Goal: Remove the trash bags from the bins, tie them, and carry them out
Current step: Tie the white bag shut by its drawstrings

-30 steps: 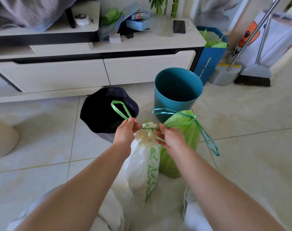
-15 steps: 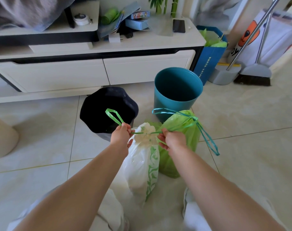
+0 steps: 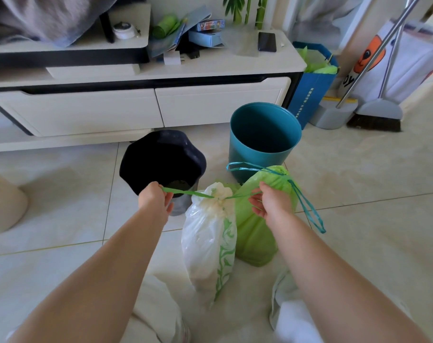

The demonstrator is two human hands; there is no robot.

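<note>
A white trash bag (image 3: 208,246) with a green leaf print stands on the floor in front of me, its neck gathered. Its green drawstring (image 3: 185,193) runs taut out of the neck to both sides. My left hand (image 3: 154,201) grips one end, my right hand (image 3: 272,203) grips the other. Behind it leans a green trash bag (image 3: 257,231), its top cinched with a teal drawstring (image 3: 307,206) hanging loose. A dark blue bin (image 3: 162,160) and a teal bin (image 3: 264,134) stand behind the bags, both without liners.
A low white cabinet (image 3: 146,107) with drawers runs along the back, cluttered on top. A blue paper bag (image 3: 314,87), a dustpan (image 3: 334,115) and a broom (image 3: 376,117) stand at the right. A beige object (image 3: 5,201) sits at the left edge.
My hands have moved apart, pulling the green drawstring straight and taut. The loop that stood above my left hand is gone, and the white bag's neck is drawn tighter.
</note>
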